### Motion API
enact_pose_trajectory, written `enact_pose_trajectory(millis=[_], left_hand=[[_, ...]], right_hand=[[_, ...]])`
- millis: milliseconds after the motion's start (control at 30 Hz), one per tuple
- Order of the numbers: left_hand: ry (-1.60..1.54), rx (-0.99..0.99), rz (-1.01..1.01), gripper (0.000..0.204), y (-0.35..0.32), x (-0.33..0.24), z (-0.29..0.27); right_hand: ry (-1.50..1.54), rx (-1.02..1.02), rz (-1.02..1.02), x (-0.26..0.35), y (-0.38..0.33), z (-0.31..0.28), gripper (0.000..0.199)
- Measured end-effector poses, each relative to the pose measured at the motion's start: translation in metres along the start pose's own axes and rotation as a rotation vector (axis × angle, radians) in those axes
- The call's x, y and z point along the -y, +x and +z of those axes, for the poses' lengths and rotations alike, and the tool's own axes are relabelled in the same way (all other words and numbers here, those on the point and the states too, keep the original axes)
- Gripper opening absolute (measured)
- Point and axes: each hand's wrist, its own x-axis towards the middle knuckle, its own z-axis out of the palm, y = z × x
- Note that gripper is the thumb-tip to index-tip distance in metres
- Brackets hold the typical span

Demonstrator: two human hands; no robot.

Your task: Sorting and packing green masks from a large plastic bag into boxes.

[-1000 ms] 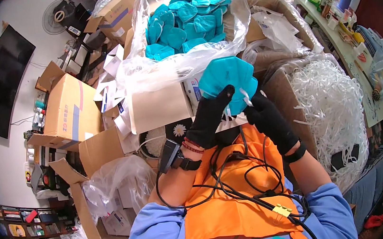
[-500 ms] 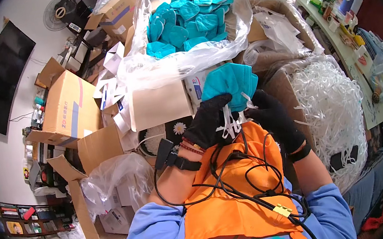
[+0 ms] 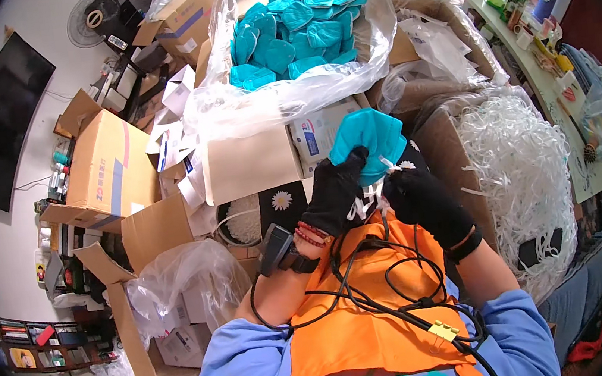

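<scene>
A small stack of teal face masks (image 3: 370, 138) hangs in front of my chest. My left hand (image 3: 340, 189), in a black glove, is closed on the lower left edge of the stack. White ear straps (image 3: 361, 209) dangle below that hand. My right hand (image 3: 426, 195), also black-gloved, is beside the masks' lower right edge, fingers pinched on a white strap (image 3: 388, 164). Beyond, a clear plastic-lined box holds a heap of teal masks (image 3: 290, 35). To my right, a plastic-lined carton is full of loose white straps (image 3: 517, 169).
An opened box holds printed white packets (image 3: 320, 133) just past my hands. Cardboard cartons (image 3: 107, 170) and a carton with clear plastic (image 3: 185, 285) stand at left. A long table (image 3: 584, 168) with clutter runs along the right. Black cables (image 3: 358, 286) lie across my orange apron.
The mask stack has turned and shifted slightly right in my left hand. My right hand has moved down and left, its fingers drawing together at the strap. More of the white packets shows.
</scene>
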Motion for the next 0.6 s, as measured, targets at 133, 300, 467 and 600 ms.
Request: enact_pose_trajectory(millis=[133, 300, 467, 600], left_hand=[[0.392, 0.039, 0.361, 0.026, 0.003, 0.020, 0.003], [0.727, 0.055, 0.648, 0.023, -0.013, 0.034, 0.025], [0.300, 0.063, 0.435, 0.022, -0.049, 0.031, 0.045], [-0.030, 0.383, 0.141, 0.026, -0.043, 0.019, 0.043]], right_hand=[[-0.318, -0.192, -0.225, -0.016, -0.004, -0.011, 0.017], [-0.387, -0.293, -0.369, -0.017, 0.004, -0.038, 0.021], [0.132, -0.660, -0.276, -0.056, 0.012, -0.160, 0.024], [-0.011, -0.890, -0.169, -0.079, -0.020, -0.262, 0.034]])
